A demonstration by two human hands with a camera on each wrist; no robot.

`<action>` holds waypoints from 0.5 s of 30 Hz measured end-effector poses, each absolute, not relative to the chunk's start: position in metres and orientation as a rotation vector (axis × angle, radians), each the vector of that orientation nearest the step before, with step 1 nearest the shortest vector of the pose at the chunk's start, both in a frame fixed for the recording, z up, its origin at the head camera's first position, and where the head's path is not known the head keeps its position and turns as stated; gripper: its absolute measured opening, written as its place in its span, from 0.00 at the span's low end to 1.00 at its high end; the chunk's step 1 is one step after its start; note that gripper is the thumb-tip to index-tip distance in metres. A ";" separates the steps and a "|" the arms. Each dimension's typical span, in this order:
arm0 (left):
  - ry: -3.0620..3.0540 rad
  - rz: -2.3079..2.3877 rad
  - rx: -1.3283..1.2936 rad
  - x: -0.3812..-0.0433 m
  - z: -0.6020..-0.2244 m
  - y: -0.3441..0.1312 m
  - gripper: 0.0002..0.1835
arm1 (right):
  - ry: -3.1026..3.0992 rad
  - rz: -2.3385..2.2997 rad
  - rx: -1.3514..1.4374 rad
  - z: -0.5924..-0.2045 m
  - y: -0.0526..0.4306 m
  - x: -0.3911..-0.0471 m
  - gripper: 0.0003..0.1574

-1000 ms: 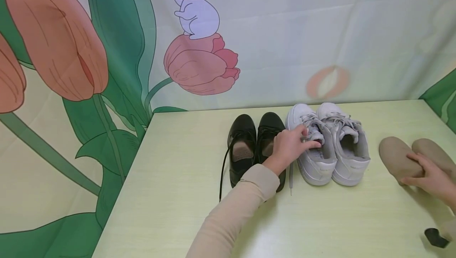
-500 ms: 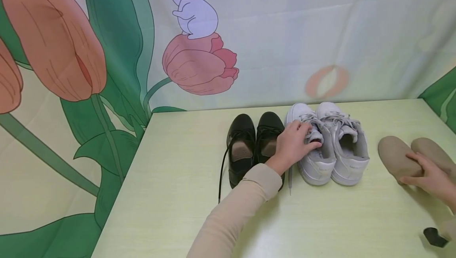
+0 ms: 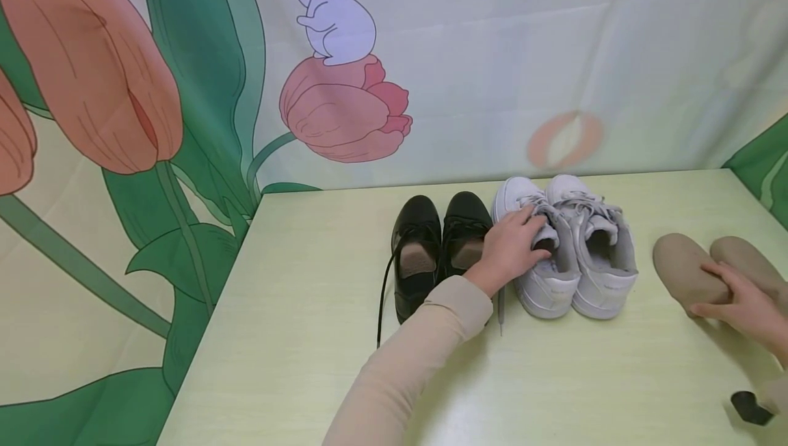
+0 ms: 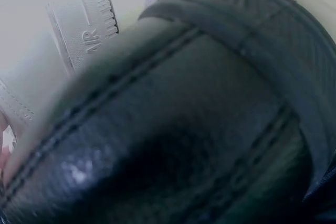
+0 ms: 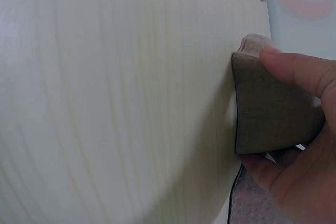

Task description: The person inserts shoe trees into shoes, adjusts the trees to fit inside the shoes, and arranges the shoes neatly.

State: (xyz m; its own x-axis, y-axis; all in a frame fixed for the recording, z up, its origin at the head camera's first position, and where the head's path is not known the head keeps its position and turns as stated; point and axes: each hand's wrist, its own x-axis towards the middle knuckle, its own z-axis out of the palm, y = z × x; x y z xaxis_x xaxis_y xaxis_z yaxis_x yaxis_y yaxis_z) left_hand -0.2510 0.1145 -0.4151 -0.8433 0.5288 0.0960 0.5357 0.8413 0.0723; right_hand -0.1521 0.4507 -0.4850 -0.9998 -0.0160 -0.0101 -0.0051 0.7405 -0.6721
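Observation:
In the head view my left hand (image 3: 509,249) lies over the inner side of the left white sneaker (image 3: 548,299). Its fingers are spread near the laces and tongue, and the thumb points across the opening. Close under that wrist stands a pair of black lace-up shoes (image 3: 417,213); the heel of one black shoe (image 4: 157,119) fills most of the left wrist view and hides nearly all of the hand. At the far right, my right hand (image 3: 747,306) grips the left beige slip-on shoe (image 3: 683,265), thumb on one side and fingers on the other, as the right wrist view confirms.
The right white sneaker (image 3: 606,295) stands against the left one. A second beige shoe (image 3: 745,261) lies partly behind my right hand. Loose laces trail on the pale table (image 3: 277,336). A small black object (image 3: 751,408) is by the right sleeve. A printed cloth (image 3: 480,76) hangs behind.
My left hand has shifted slightly right over the white sneaker, and its fingers have spread from a closer pinch. The right hand and the beige shoes stay in place.

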 end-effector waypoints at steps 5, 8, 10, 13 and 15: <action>-2.961 -0.203 -0.831 -0.253 -0.416 0.118 0.28 | 2.894 -1.131 0.028 -0.486 0.454 -0.152 0.53; -2.953 -0.243 -0.823 -0.254 -0.417 0.120 0.25 | 2.867 -1.133 0.075 -0.486 0.455 -0.153 0.57; -2.941 -0.264 -0.820 -0.255 -0.418 0.120 0.23 | 2.855 -1.133 0.097 -0.486 0.456 -0.153 0.58; -2.921 -0.279 -0.806 -0.256 -0.420 0.121 0.20 | 2.848 -1.133 0.107 -0.486 0.457 -0.153 0.60; -2.903 -0.280 -0.797 -0.256 -0.421 0.122 0.17 | 2.848 -1.137 0.102 -0.486 0.457 -0.152 0.60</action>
